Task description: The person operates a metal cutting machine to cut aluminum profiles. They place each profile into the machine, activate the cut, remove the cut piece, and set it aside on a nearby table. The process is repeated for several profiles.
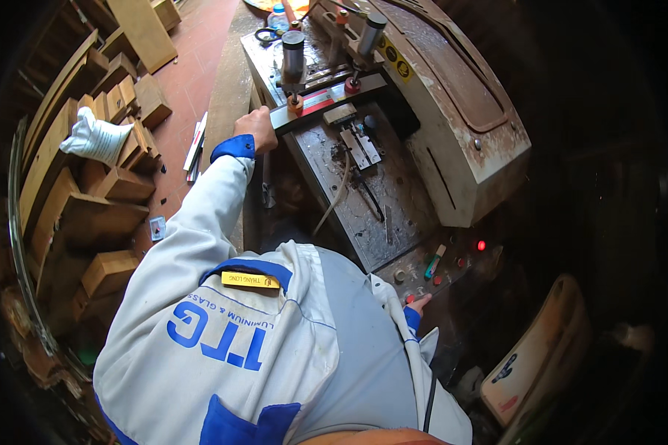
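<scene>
My left hand (pixel 256 130) is closed around the near end of a long pale metal profile (pixel 323 101) with a red label on it. The profile lies across the machine's metal bed (pixel 382 245), under two upright clamp cylinders (pixel 293 53) with orange and red feet. At the lower right, my right hand (pixel 421 302) reaches a dark control panel (pixel 453 278) with a finger stretched out at a red button (pixel 410 298). Part of that hand is hidden by my sleeve and jacket. A small metal stop block (pixel 361 148) sits on the bed beyond.
The machine's large worn housing (pixel 482 141) rises to the right. Wooden blocks and boards (pixel 115 274) are piled at the left, with a white sack (pixel 98 139) on them. A bottle (pixel 278 18) stands at the back. A pale board (pixel 534 348) leans at the lower right.
</scene>
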Available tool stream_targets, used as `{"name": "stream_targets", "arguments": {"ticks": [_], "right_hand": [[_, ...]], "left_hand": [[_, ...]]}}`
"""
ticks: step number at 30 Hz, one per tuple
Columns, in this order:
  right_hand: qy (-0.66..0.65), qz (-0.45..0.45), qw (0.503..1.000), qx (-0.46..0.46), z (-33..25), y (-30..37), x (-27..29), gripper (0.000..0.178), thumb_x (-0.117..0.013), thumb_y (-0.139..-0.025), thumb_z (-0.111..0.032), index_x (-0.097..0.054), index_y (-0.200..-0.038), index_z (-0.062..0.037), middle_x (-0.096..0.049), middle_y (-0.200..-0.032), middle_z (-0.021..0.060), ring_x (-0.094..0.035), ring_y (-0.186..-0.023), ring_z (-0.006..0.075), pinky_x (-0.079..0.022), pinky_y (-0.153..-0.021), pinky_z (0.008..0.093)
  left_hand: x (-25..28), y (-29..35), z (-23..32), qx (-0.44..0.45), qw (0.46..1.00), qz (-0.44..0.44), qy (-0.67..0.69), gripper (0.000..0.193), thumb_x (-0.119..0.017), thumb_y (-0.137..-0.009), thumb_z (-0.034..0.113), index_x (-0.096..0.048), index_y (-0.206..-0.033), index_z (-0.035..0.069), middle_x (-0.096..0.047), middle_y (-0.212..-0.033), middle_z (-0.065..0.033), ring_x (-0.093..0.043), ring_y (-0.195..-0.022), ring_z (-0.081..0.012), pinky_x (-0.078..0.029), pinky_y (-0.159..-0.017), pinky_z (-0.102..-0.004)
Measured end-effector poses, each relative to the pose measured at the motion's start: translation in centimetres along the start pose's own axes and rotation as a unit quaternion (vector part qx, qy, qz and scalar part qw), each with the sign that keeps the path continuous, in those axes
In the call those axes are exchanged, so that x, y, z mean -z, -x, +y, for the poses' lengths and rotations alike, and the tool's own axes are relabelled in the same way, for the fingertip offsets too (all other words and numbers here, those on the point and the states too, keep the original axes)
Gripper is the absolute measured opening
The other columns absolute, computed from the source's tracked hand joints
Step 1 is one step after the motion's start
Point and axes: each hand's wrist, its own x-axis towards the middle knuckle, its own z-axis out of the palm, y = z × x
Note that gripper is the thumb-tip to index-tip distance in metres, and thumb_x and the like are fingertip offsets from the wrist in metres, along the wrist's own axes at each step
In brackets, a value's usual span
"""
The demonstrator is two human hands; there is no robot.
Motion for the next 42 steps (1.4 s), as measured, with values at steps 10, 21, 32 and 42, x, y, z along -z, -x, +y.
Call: {"name": "stream_targets", "arguments": {"ticks": [10,21,32,42], "right_hand": [[-0.094,-0.032,0.993,0.063,-1.8,4.0,-0.7,0.095,-0.063,-0.108,-0.068,-0.052,-0.164,0.0070,-0.057,-0.168,0.0242,-0.061,-0.146,0.0381,-0.047,-0.123,0.0421],[-0.207,-0.005,0.870,0.448,2.5,4.6,-2.4,0.066,-0.083,-0.099,-0.027,-0.054,-0.151,0.0013,-0.059,-0.145,0.0235,-0.062,-0.131,0.0367,-0.049,-0.117,0.0502],[0.201,0.151,0.667,0.701,2.1,10.2,-0.4,0.058,-0.083,-0.085,-0.048,-0.074,-0.142,-0.0392,-0.063,-0.154,0.0034,-0.055,-0.146,0.0318,-0.027,-0.124,0.0723],[0.246,0.113,0.674,0.687,1.5,10.2,-0.2,0.064,-0.076,-0.087,-0.046,-0.070,-0.151,-0.0427,-0.060,-0.160,0.0063,-0.051,-0.152,0.0367,-0.023,-0.122,0.0832]], "left_hand": [[-0.1,-0.8,-0.5,0.004,1.000,0.009,-0.009,0.044,-0.080,-0.086,0.016,-0.071,-0.126,-0.001,-0.080,-0.124,-0.0270,-0.078,-0.120,-0.0433,-0.062,-0.106,-0.0502],[-5.9,-5.7,-5.5,-0.017,0.999,0.039,0.017,0.045,-0.085,-0.085,0.026,-0.075,-0.124,0.005,-0.082,-0.120,-0.0236,-0.080,-0.116,-0.0430,-0.064,-0.098,-0.0542],[-2.4,-3.8,-1.9,-0.016,0.998,0.031,-0.057,0.052,-0.087,-0.081,0.024,-0.073,-0.125,0.000,-0.079,-0.125,-0.0289,-0.076,-0.122,-0.0468,-0.061,-0.105,-0.0520],[-0.3,-1.3,0.6,0.017,0.998,0.019,-0.057,0.045,-0.081,-0.084,0.019,-0.073,-0.125,0.000,-0.080,-0.126,-0.0272,-0.078,-0.122,-0.0428,-0.063,-0.105,-0.0500]]}}
